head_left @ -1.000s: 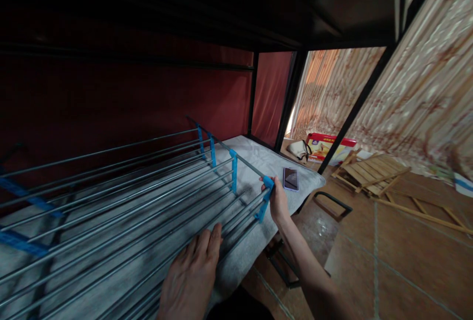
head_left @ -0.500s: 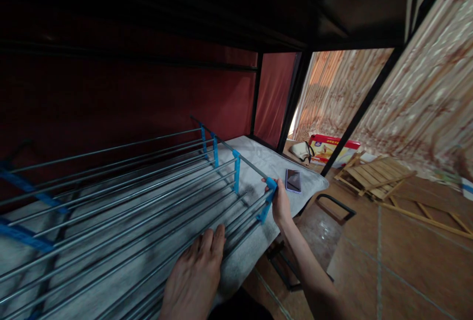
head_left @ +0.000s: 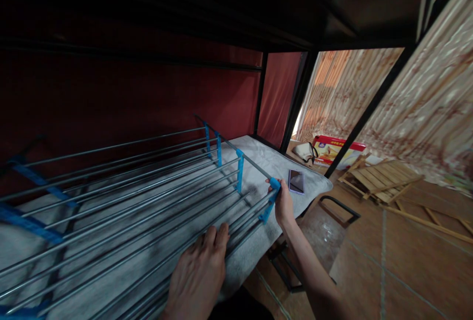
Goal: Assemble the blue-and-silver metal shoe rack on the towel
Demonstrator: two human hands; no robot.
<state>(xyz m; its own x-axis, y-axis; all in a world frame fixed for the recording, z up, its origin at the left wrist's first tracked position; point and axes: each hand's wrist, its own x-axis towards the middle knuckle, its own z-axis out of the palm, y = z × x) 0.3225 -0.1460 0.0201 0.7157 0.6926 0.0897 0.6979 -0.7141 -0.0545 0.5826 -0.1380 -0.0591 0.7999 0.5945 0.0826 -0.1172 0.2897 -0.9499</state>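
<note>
A rack of grey metal tubes with blue plastic brackets (head_left: pixel 240 169) lies on a grey cloth-covered surface (head_left: pixel 254 150). My right hand (head_left: pixel 284 204) is closed round the blue end bracket (head_left: pixel 274 184) at the rack's near right corner, thumb and fingers on either side. Nearer to me, my left hand (head_left: pixel 201 263) rests over the front tubes (head_left: pixel 244 231), back of the hand up. Its fingers are together and bent down round the tubes, and their tips are hidden. More blue brackets (head_left: pixel 35 224) join the tubes at the left end.
A phone (head_left: pixel 296 182) lies on the cloth right of the rack. Beyond the edge stand a stool or chair (head_left: pixel 318 231), a red and yellow box (head_left: pixel 338 150) and folded wooden slats (head_left: pixel 384 174) on the tiled floor. A black frame (head_left: pixel 308 98) rises around the surface, with a dark panel overhead.
The view has shifted slightly, so everything sits a little further right. Both hands keep their places on the rack, and the rack looks the same.
</note>
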